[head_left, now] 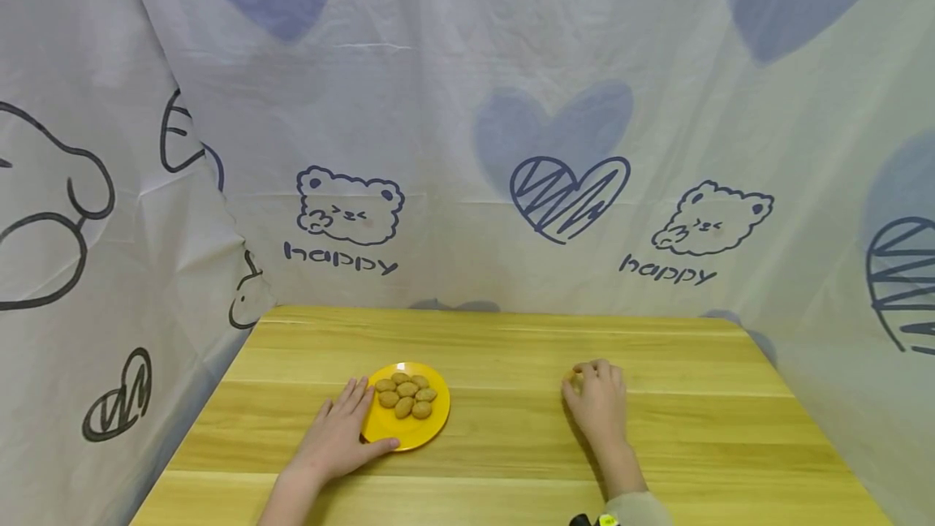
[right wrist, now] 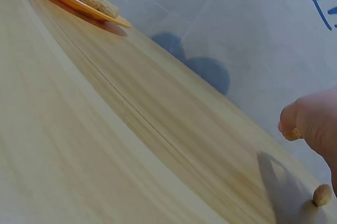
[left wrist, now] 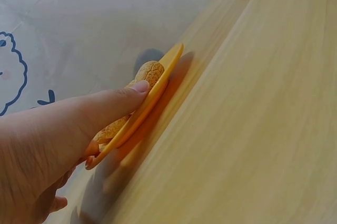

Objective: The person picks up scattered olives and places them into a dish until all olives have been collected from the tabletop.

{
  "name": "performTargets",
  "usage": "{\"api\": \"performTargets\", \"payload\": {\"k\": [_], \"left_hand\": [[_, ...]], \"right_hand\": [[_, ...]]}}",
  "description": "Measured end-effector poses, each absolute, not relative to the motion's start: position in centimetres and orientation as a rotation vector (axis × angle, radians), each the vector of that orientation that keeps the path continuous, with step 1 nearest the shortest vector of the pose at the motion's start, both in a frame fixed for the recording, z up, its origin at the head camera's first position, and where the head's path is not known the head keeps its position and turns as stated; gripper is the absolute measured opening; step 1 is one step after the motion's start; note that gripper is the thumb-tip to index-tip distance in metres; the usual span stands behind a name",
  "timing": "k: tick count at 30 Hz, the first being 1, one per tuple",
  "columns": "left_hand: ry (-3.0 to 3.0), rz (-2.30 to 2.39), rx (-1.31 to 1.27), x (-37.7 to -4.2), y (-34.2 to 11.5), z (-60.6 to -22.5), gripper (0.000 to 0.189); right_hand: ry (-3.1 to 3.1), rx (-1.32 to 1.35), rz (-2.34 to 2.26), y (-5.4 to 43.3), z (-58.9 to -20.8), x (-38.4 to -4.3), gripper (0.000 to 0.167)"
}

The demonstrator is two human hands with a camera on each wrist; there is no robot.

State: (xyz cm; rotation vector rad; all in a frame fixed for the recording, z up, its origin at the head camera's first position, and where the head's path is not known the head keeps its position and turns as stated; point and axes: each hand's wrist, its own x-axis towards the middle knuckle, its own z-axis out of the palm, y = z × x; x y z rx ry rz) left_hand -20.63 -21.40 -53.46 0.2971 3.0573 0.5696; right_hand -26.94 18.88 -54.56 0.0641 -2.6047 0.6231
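A round yellow plate (head_left: 412,433) sits on the table in front of my left hand (head_left: 339,433), bearing several tan, wrinkled walnuts (head_left: 406,389). The fingers lie along the plate's left rim, and the thumb (left wrist: 118,100) rests over the near rim, close to a walnut. To the right, my right hand (head_left: 601,408) pinches a small tan walnut (right wrist: 293,135), mostly covered by the fingertips. In the right wrist view, another small brown, nut-like thing (right wrist: 322,195) shows below that hand, partly cut off by it.
The wooden table (head_left: 504,461) reaches back to a white hanging cloth (head_left: 453,153) printed with hearts and bears. More cloth (head_left: 66,331) hangs at the left side. A beige sleeve (head_left: 639,507) shows on the right arm. Between the two hands lies a stretch of tabletop.
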Motion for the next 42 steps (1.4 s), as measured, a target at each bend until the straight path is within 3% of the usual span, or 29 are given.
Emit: {"api": "performTargets", "payload": {"k": [42], "left_hand": [[3.065,0.566,0.288,-20.6,-22.0,-53.1,0.105]], "right_hand": [[-2.37,0.442,0.532,11.0,-53.1,-25.1,0.027]]}}
